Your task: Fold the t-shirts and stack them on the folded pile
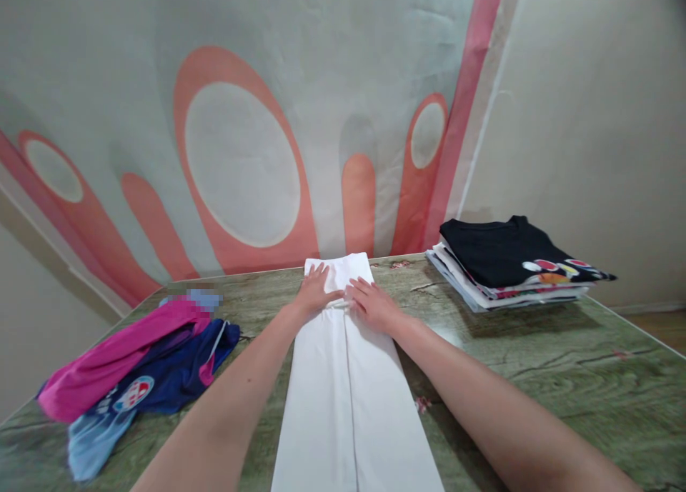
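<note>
Wood-grained table (536,356) before orange-patterned backdrop (257,135)

A: How are you reaching?
B: Your bare left forearm (230,406) and right forearm (493,410) stretch forward, slanting inward toward each other.
A: And your hands?
B: Your left hand (312,293) lies palm down, fingers (320,271) parted and pointing ahead, thumb (333,295) stuck out to the right. Your right hand (376,307) is palm down too, its fingers (361,288) angled inward, close beside the left.
</note>
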`<state>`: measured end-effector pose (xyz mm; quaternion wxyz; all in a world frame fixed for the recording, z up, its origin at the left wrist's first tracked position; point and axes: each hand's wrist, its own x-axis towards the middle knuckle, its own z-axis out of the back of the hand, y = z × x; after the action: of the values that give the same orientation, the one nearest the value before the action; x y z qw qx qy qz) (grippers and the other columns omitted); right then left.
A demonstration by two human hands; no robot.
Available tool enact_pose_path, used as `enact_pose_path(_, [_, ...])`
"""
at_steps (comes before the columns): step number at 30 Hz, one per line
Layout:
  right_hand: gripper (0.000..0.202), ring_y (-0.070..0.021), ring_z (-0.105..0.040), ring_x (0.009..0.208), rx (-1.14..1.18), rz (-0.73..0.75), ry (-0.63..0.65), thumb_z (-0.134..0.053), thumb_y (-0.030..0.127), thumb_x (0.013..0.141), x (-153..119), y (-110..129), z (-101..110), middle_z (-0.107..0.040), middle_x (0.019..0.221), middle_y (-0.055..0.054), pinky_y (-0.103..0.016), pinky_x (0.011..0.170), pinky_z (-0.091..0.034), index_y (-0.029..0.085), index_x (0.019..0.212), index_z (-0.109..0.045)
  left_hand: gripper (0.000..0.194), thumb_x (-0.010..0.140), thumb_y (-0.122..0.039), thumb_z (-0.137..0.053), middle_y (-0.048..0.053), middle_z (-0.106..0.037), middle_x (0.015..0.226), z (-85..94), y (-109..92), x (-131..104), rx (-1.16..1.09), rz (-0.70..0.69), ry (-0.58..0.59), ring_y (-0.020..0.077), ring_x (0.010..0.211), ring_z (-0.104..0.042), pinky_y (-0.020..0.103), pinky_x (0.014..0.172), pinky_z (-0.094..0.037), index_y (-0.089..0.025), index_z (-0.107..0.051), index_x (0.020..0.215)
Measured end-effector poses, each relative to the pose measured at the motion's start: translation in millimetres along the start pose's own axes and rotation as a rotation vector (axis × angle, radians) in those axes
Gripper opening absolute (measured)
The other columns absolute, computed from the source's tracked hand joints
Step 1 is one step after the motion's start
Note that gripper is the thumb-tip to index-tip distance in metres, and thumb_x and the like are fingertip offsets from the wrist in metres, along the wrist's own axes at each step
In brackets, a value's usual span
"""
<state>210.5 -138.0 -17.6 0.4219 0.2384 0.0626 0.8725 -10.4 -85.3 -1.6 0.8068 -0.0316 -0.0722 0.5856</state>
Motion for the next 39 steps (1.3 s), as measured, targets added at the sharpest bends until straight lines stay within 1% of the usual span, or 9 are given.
enact_pose_path(3, [0.049, -0.0258, -0.027, 0.142, -0.044, -0.008, 0.100, -0.035, 0.037, 0.099, -1, 3, -5, -0.035, 0.152, -0.010, -0.050, 0.113, -0.023, 0.018, 0.144, -0.040, 0.083, 0.091, -0.068, -0.026, 0.013, -0.016, 0.159, -7.8, -7, -30, -0.004, -0.087, -0.021, 0.0295, 0.147, -0.004, 0.046, 0.115, -0.012, -0.013, -0.020, 0.152])
enact_pose_path(7, [0.045, -0.0231, -0.030, 0.140, -0.064, -0.021, 0.064, -0.034, 0.024, 0.097, 0, 8, -2, -0.039, 0.150, -0.008, -0.048, 0.115, -0.019, 0.018, 0.140, -0.045, 0.068, 0.096, -0.061, -0.021, 0.005, -0.013, 0.160, -17.3, -18, -63, 0.029, -0.182, 0.014, 0.0249, 0.147, -0.005, 0.046, 0.116, -0.007, -0.025, -0.014, 0.154])
enact_pose_path(10, [0.047, -0.0203, -0.023, 0.143, -0.051, -0.018, 0.003, -0.033, 0.020, 0.096, 2, 12, 2, -0.037, 0.152, -0.007, -0.045, 0.116, -0.014, 0.018, 0.141, -0.044, 0.066, 0.097, -0.058, -0.022, 0.005, -0.012, 0.160, -19.3, -23, -57, 0.047, -0.178, 0.022, 0.0245, 0.147, -0.005, 0.047, 0.116, -0.007, -0.024, -0.017, 0.153])
enact_pose_path(15, [0.055, -0.0217, -0.019, 0.145, -0.040, -0.068, 0.134, -0.024, 0.036, 0.100, 0, 10, -2, -0.029, 0.155, -0.009, -0.046, 0.116, -0.016, 0.015, 0.149, -0.030, 0.059, 0.098, -0.044, -0.029, 0.006, -0.016, 0.160, -19.3, -36, -28, 0.068, -0.152, -0.017, 0.0245, 0.147, -0.009, 0.048, 0.116, -0.013, -0.022, -0.020, 0.152])
enact_pose_path(18, [0.057, -0.0214, -0.019, 0.145, -0.064, -0.097, 0.150, -0.020, 0.041, 0.100, -3, 6, -4, -0.028, 0.156, -0.009, -0.045, 0.116, -0.014, 0.015, 0.150, -0.028, 0.061, 0.099, -0.040, -0.029, 0.010, -0.018, 0.159, -18.1, -49, -36, 0.062, -0.110, -0.106, 0.0246, 0.146, -0.012, 0.045, 0.115, -0.019, -0.015, -0.017, 0.153])
enact_pose_path(22, [0.057, -0.0205, -0.018, 0.145, -0.090, -0.099, 0.179, -0.021, 0.042, 0.100, -7, 5, -3, -0.025, 0.157, -0.007, -0.045, 0.116, -0.012, 0.017, 0.151, -0.026, 0.059, 0.100, -0.039, -0.026, 0.018, -0.023, 0.156, -14.6, -69, -94, 0.097, -0.114, -0.108, 0.0268, 0.146, -0.015, 0.045, 0.116, -0.019, -0.005, -0.027, 0.148])
enact_pose_path(29, [0.056, -0.0209, -0.018, 0.145, -0.151, -0.156, 0.183, -0.023, 0.039, 0.100, -9, 15, 1, -0.022, 0.157, -0.009, -0.046, 0.116, -0.015, 0.016, 0.151, -0.024, 0.065, 0.099, -0.051, -0.024, 0.011, -0.015, 0.159, 11.4, -102, -234, 0.148, -0.376, 0.059, 0.0248, 0.147, -0.006, 0.047, 0.119, -0.009, -0.015, -0.019, 0.152])
enact_pose_path(33, [0.062, -0.0270, -0.013, 0.146, -0.176, -0.207, 0.120, -0.027, 0.041, 0.099, -42, 45, 6, -0.014, 0.158, -0.015, -0.051, 0.115, -0.016, 0.007, 0.150, -0.023, 0.065, 0.099, -0.051, -0.026, 0.012, -0.013, 0.159, 20.3, -106, -265, 0.102, -0.392, 0.091, 0.0263, 0.147, -0.006, 0.048, 0.119, -0.011, -0.015, -0.017, 0.153])
enact_pose_path(39, [0.064, -0.0271, -0.011, 0.146, -0.045, 0.013, 0.260, -0.027, 0.048, 0.099, -148, 118, 34, -0.019, 0.157, -0.015, -0.052, 0.118, -0.009, 0.009, 0.150, -0.025, 0.074, 0.095, -0.059, -0.029, 0.015, -0.011, 0.159, 17.2, -106, -262, 0.017, -0.375, 0.111, 0.0299, 0.147, -0.003, 0.055, 0.117, -0.008, -0.014, -0.017, 0.153])
